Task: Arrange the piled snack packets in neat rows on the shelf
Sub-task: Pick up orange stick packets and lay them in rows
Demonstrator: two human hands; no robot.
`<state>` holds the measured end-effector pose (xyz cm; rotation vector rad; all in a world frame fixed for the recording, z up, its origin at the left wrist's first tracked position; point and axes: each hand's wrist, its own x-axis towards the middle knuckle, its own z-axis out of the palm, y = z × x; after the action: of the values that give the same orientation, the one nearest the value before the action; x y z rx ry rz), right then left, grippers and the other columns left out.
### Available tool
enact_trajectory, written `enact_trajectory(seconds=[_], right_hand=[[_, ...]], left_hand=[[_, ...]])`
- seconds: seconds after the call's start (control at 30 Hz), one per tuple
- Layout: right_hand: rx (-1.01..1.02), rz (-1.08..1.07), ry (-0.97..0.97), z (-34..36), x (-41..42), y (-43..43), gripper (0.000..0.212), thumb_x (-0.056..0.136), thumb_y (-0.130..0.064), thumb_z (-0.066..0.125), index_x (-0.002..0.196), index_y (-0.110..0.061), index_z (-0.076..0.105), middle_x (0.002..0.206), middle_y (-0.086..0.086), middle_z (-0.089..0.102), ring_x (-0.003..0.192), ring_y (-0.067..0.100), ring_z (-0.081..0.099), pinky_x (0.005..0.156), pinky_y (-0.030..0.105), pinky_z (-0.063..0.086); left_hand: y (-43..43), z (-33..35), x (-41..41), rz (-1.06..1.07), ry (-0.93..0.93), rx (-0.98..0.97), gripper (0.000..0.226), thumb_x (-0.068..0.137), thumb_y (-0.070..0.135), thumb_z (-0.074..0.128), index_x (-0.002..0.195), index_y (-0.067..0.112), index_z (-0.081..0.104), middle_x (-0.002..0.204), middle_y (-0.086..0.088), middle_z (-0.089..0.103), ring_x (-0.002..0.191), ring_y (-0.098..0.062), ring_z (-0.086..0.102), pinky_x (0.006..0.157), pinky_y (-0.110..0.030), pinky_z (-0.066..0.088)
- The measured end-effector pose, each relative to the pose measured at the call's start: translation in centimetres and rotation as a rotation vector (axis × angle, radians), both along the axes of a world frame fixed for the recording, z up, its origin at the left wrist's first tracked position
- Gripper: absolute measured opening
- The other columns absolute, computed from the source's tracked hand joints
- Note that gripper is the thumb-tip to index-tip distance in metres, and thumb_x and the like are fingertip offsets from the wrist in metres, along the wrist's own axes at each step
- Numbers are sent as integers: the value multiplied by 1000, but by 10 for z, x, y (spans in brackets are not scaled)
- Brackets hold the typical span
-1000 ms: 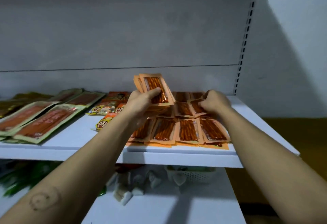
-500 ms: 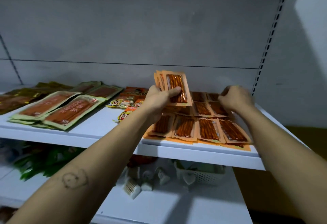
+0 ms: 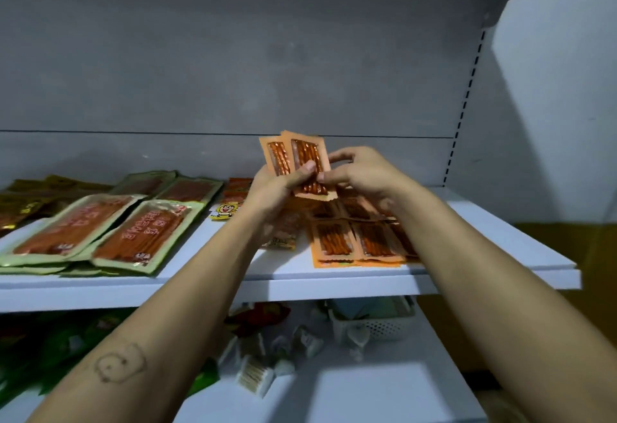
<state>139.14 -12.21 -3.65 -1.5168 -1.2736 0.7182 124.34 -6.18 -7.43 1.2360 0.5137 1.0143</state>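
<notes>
Left hand (image 3: 270,189) gripped a fan of orange packets (image 3: 309,159), thumb across front. Right hand (image 3: 364,172) pinched their right edge. Packet rows (image 3: 354,242) lay below it on shelf (image 3: 467,219).

I have one wide-angle view, worn on the head. It faces the white shelf (image 3: 300,285) squarely and tips slightly down. It sits near: both forearms enter from the bottom corners, and the left hand (image 3: 273,192) and right hand (image 3: 364,172) grip the snack packets (image 3: 307,150) at centre. The lower shelf (image 3: 367,389) fills the bottom edge.
</notes>
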Motion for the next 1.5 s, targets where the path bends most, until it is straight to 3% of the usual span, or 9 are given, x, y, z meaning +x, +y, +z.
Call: enact_trajectory(seconds=[0.13,0.3,0.5,0.7,0.87,1.17,1.33,1.4,1.5], right_hand=[[-30,-43,-18,-5,-20,3,14,85,-10,73,99,-11,69,67,1,71,60,17,63,58,30,47],[-42,-138,-109,-5,-24,0,25,79,-18,81,97,-5,70,86,14,75,77,27,66,74,42,53],[-92,-236,-167,-14,-17,-14,18,92,-28,69,84,-12,70,66,-3,68,53,7,57,50,19,42],[-254,-250,-135,-32,1,-30,21,98,-23,59,82,-14,68,81,4,76,83,21,73,84,40,55],[-375,-286,-422,-37,-11,-32,22,96,-28,63,79,-13,65,73,2,70,69,16,66,61,29,45],[-435,-372,-685,-44,-19,-28,31,89,-36,70,84,-5,73,82,10,74,83,25,69,84,45,55],[-416,-406,-861,-41,-22,-26,25,83,-37,72,96,-19,61,89,0,66,80,17,62,71,36,52],[-318,-416,-786,-42,-15,-23,26,84,-33,72,102,-23,57,93,-2,64,84,18,64,75,38,55],[-32,-378,-329,-30,-4,-22,27,89,-39,69,110,-24,61,103,4,69,87,17,66,78,40,56]], left_hand=[[4,-7,-10,8,-16,-79,35,85,15,75,117,3,69,107,-17,74,100,-35,71,89,-47,58],[9,-12,-13,-26,-45,-78,38,89,26,72,122,7,67,110,-13,74,102,-31,71,89,-43,58],[5,-29,-19,-93,-90,-118,33,88,3,69,121,3,64,108,-17,74,97,-31,73,79,-41,61],[6,-41,-26,-29,-199,-217,38,89,3,69,125,6,59,111,-18,72,96,-35,73,68,-45,61],[4,-40,-29,39,-253,-224,33,89,5,70,122,6,62,106,-13,75,93,-29,74,71,-43,62],[2,-41,-27,73,-195,-169,35,88,6,72,121,5,62,107,-11,75,93,-26,74,75,-42,62],[1,-37,-22,97,-168,-194,33,87,6,74,118,5,64,105,-12,75,94,-29,74,81,-51,60],[3,-32,-19,129,-121,-138,35,84,9,77,117,6,66,104,-10,76,93,-26,74,84,-49,60],[-2,-17,-13,128,-97,-69,39,80,6,79,117,3,65,103,-10,76,91,-26,75,83,-43,60]])
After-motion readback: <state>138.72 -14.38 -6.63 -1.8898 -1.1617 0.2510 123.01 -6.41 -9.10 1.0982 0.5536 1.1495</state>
